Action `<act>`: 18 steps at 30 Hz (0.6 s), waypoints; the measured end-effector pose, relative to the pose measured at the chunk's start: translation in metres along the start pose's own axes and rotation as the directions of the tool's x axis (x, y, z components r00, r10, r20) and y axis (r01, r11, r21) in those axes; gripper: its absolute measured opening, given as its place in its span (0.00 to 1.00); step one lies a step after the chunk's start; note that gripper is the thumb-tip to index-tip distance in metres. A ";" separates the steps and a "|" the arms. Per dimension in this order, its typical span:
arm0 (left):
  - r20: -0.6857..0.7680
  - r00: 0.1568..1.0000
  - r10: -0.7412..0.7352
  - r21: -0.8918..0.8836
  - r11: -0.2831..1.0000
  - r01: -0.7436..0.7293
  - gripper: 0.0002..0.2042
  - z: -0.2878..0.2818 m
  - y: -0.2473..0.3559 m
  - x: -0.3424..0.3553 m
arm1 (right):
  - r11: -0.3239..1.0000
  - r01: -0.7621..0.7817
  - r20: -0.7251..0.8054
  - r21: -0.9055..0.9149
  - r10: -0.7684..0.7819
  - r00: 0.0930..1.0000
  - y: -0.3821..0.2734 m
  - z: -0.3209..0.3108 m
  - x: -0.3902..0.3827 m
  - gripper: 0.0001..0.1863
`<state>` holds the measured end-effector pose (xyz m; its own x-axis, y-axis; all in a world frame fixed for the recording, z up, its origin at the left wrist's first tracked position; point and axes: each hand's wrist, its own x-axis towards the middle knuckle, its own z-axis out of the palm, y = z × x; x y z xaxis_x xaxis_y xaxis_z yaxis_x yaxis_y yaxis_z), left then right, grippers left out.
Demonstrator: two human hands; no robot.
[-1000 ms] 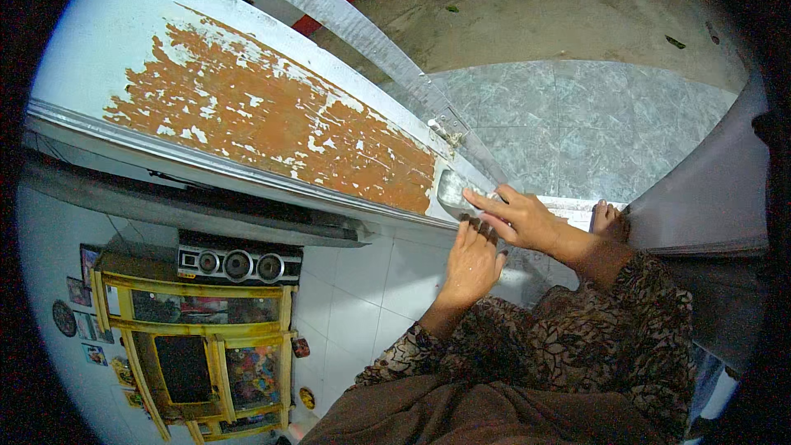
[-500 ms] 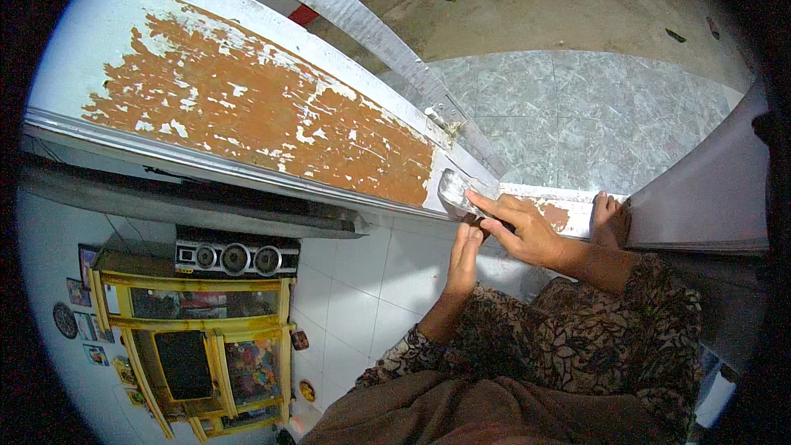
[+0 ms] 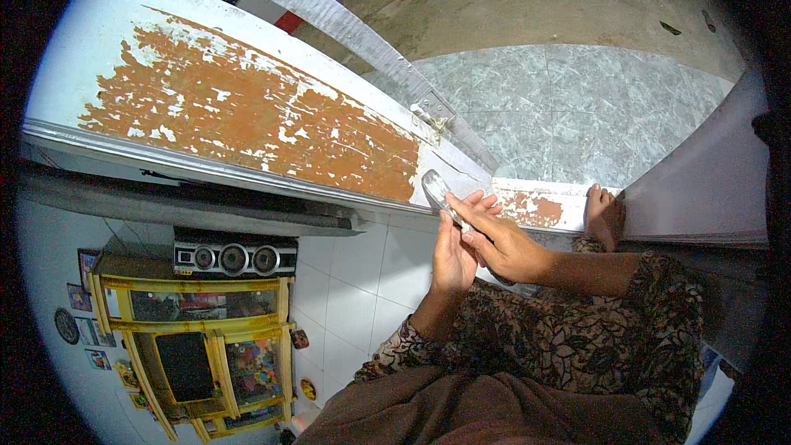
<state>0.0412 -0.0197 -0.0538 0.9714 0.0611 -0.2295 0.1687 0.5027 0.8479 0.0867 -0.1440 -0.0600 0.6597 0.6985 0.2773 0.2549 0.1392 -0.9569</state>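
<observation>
A flat scraper (image 3: 434, 186), with a rounded grey blade dusted white, is held in front of me over a white-painted wooden frame. My right hand (image 3: 507, 249) reaches in from the right and is closed round it, the index finger stretched along the blade. Close against it, my left hand (image 3: 453, 257) has its thumb up by the tool, and fingertips show beyond the right index finger. The hands hide the tool's handle. A large patch of brown, flaking surface (image 3: 264, 107) covers the frame to the left of the blade.
A grey metal strip (image 3: 354, 29) with a latch plate runs beside the frame. My bare foot (image 3: 606, 216) rests at its right end, by a pale door panel (image 3: 692, 173). Grey tiles (image 3: 577, 115) lie beyond; a yellow cabinet (image 3: 189, 321) stands lower left.
Both hands and the scraper have drawn back slightly leftward. The left hand has turned, with its palm and fingers now showing round the tool. The view has shifted a little.
</observation>
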 end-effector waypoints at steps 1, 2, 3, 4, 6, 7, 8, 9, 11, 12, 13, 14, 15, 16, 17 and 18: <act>0.002 1.000 0.009 0.007 1.000 -0.009 0.38 0.000 -0.001 0.000 | 1.000 -0.024 0.010 0.003 0.024 1.000 0.000 -0.001 -0.001 0.30; -0.002 1.000 0.006 0.016 1.000 -0.006 0.38 0.000 -0.002 0.000 | 0.999 -0.048 0.019 0.007 0.048 0.999 -0.001 -0.002 -0.002 0.30; -0.011 1.000 -0.002 0.018 1.000 0.002 0.38 0.000 -0.003 -0.001 | 0.996 -0.078 0.031 0.034 0.077 0.997 -0.002 -0.003 -0.002 0.30; -0.012 1.000 -0.009 0.001 1.000 0.009 0.37 -0.001 -0.005 -0.001 | 0.984 -0.170 0.059 0.059 0.167 0.984 -0.003 -0.004 -0.003 0.29; -0.018 1.000 -0.017 0.024 1.000 0.017 0.36 -0.002 -0.009 -0.003 | 0.985 -0.170 0.008 0.027 0.170 0.985 -0.004 -0.006 -0.003 0.29; 0.012 1.000 -0.003 0.015 1.000 0.003 0.35 -0.004 -0.011 -0.004 | 0.975 -0.214 0.005 0.064 0.214 0.977 -0.004 -0.007 -0.004 0.28; 0.000 1.000 -0.015 0.009 1.000 0.015 0.34 -0.007 -0.013 -0.003 | 0.964 -0.241 0.005 0.110 0.242 0.970 -0.003 -0.008 -0.004 0.28; -0.026 0.999 -0.028 0.046 0.999 0.030 0.33 -0.010 -0.014 -0.002 | 0.944 -0.298 -0.003 0.138 0.302 0.953 -0.002 -0.009 -0.004 0.27; -0.024 0.999 -0.046 0.098 0.994 0.048 0.33 -0.016 -0.017 0.000 | 0.871 -0.429 0.046 0.240 0.431 0.901 0.004 -0.011 -0.003 0.26; -0.048 0.997 -0.062 0.058 0.996 0.065 0.31 -0.018 -0.020 0.001 | 0.908 -0.350 -0.021 0.231 0.364 0.931 0.008 -0.012 -0.003 0.26; -0.068 0.997 -0.039 0.050 0.998 0.043 0.31 -0.020 -0.022 0.002 | 0.911 -0.332 -0.045 0.245 0.352 0.935 0.013 -0.011 -0.001 0.26; -0.134 0.990 -0.041 0.055 0.997 0.049 0.30 -0.022 -0.025 0.002 | 0.914 -0.314 -0.069 0.258 0.342 0.937 0.017 -0.011 0.001 0.26; -0.191 0.980 -0.052 0.066 0.996 0.066 0.29 -0.023 -0.026 0.003 | 0.901 -0.344 -0.094 0.264 0.379 0.921 0.021 -0.010 0.001 0.26; -0.143 0.989 -0.043 0.036 0.998 0.049 0.28 -0.024 -0.027 0.002 | 0.871 -0.357 -0.082 0.339 0.405 0.911 0.024 -0.009 0.000 0.26; -0.195 0.979 -0.060 0.048 0.996 0.070 0.28 -0.024 -0.028 0.002 | 0.885 -0.330 -0.077 0.329 0.373 0.925 0.026 -0.008 0.000 0.26; -0.215 0.974 -0.066 0.052 0.996 0.079 0.28 -0.024 -0.028 0.002 | 0.891 -0.333 -0.079 0.309 0.373 0.924 0.028 -0.008 -0.001 0.26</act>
<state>0.0345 -0.0126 -0.0892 0.8995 0.2116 -0.3824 0.2534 0.4605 0.8508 0.0987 -0.1464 -0.0862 0.7607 0.6422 -0.0938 -0.2114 0.1085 -0.9713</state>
